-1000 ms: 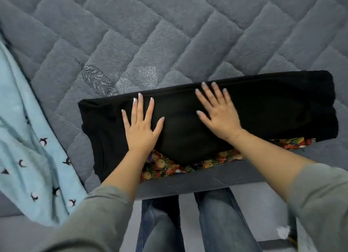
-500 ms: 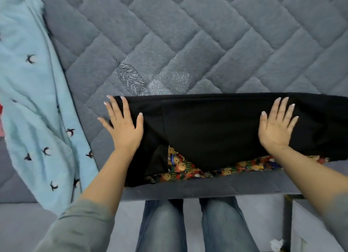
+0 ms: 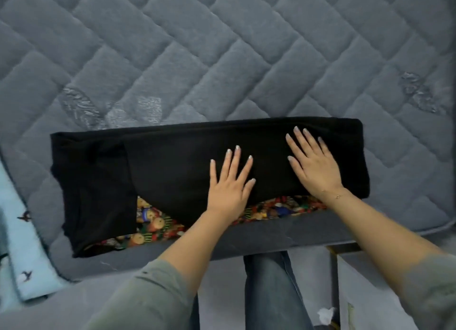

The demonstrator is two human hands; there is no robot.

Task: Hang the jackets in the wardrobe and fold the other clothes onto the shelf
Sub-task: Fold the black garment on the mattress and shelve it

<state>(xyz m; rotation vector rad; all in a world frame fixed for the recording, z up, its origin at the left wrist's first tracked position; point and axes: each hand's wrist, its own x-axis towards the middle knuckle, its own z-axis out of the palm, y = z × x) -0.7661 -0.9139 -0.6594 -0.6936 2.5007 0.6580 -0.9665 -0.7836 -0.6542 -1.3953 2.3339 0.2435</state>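
Hands flat on a folded black garment [image 3: 172,171] lying along the near edge of a grey quilted mattress [image 3: 222,58]. Left hand [image 3: 228,185] rests at its middle and right hand [image 3: 314,165] toward its right end, fingers [image 3: 238,157] straight and spread, gripping nothing. Patterned fabric [image 3: 153,221] shows under the garment's near edge.

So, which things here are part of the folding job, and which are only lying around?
Part of the job:
- black garment, partly folded on the mattress
- left hand and right hand, both flat on it
- light blue garment, possibly next

Only lying around:
- white scrap on the floor
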